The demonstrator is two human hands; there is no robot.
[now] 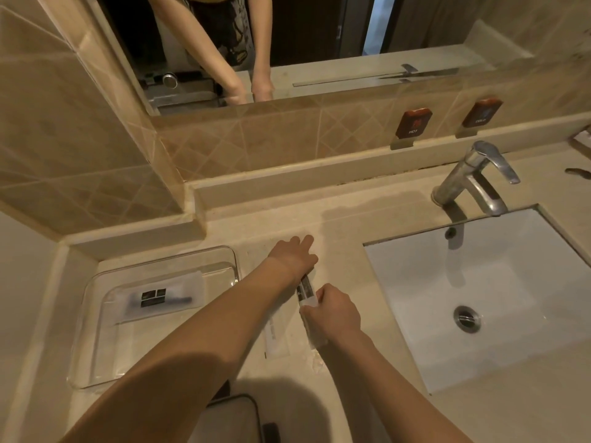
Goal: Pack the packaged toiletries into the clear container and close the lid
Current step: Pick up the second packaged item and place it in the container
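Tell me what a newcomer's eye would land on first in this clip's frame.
Two bare forearms meet mid-counter, where the right hand grips a clear toiletry packet and the left hand rests just behind it. At left lies the open clear container, one packaged item already inside. At right, the white sink sits under a chrome faucet.

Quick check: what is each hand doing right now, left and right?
Left hand: fingers extended over the counter, grip open, holding nothing visible.
Right hand: closed on a clear packaged toiletry.

Beige tiled walls (80, 129), wall mirror (319, 43), marble counter (319, 199), white sink (479, 298), chrome faucet (473, 177).
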